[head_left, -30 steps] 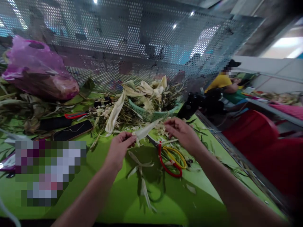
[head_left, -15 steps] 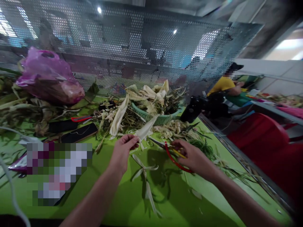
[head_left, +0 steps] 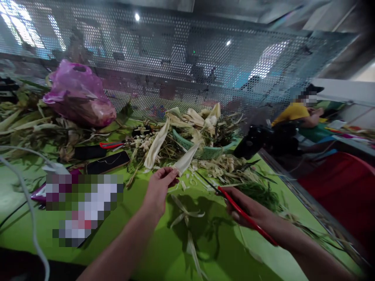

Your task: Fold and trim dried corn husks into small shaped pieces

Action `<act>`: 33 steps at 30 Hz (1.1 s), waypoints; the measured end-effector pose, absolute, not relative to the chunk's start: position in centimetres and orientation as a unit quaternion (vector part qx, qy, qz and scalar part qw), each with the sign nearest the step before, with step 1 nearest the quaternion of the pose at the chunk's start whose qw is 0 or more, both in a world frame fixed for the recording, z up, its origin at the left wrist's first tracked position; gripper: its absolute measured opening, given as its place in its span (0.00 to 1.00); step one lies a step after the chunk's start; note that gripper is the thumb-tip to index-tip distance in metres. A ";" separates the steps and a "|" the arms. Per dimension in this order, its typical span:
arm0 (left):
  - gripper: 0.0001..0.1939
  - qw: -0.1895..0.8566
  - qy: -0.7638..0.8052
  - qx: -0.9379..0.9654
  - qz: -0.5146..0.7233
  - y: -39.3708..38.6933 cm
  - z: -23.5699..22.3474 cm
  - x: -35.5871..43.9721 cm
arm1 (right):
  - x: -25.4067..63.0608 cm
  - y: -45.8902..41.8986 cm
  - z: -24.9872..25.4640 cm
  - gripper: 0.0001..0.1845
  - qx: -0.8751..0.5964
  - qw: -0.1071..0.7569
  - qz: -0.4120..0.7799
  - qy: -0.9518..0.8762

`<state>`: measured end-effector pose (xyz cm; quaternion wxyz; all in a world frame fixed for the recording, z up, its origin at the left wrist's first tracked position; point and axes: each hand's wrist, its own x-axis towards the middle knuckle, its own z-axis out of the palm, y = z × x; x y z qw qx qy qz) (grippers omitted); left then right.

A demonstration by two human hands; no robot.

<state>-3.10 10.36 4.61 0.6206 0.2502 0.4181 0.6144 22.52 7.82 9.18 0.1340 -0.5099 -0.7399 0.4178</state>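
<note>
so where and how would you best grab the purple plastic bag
Probably by the handle loop at the top of the purple plastic bag, coming from above: the loop stands up around an opening, while the body below bulges wide.

- Husk strip [head_left: 186,160]: dry plant fibre, pale, thin, papery, near-matt
- Scissors [head_left: 243,212]: dark metal blades; handle of smooth red plastic, lightly glossy
- Knotted husk [head_left: 186,214]: pale dried leaf, papery, matt
- Basket [head_left: 205,152]: green plastic, wall pierced with small holes
- Scraps [head_left: 231,167]: dried plant matter, rough, brittle-looking, matt
- Leaf heap [head_left: 32,127]: dry leaves, wrinkled, dull
- Bag [head_left: 79,88]: thin purple plastic, translucent, crinkled, glossy
- Phone [head_left: 108,163]: dark, smooth, flat face
- Cable [head_left: 38,242]: white, smooth, plastic-looking sheath
- Tabletop [head_left: 228,257]: green, smooth, soft sheen
- Screen [head_left: 146,50]: grey sheet metal, perforated all over, dull shine
- Chair [head_left: 342,183]: red, smooth, plastic-looking
- Shirt [head_left: 291,113]: yellow cloth, matt
</note>
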 end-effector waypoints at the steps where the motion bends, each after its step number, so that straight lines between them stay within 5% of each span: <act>1: 0.14 0.622 0.415 0.246 0.617 10.4 4.6 -3.1 | 22.3 7.8 9.2 0.33 -0.499 0.129 0.420 -0.747; 33: 0.15 0.626 0.401 0.255 0.619 10.3 4.5 -2.7 | 16.2 9.6 8.3 0.16 -0.491 0.146 0.327 -0.794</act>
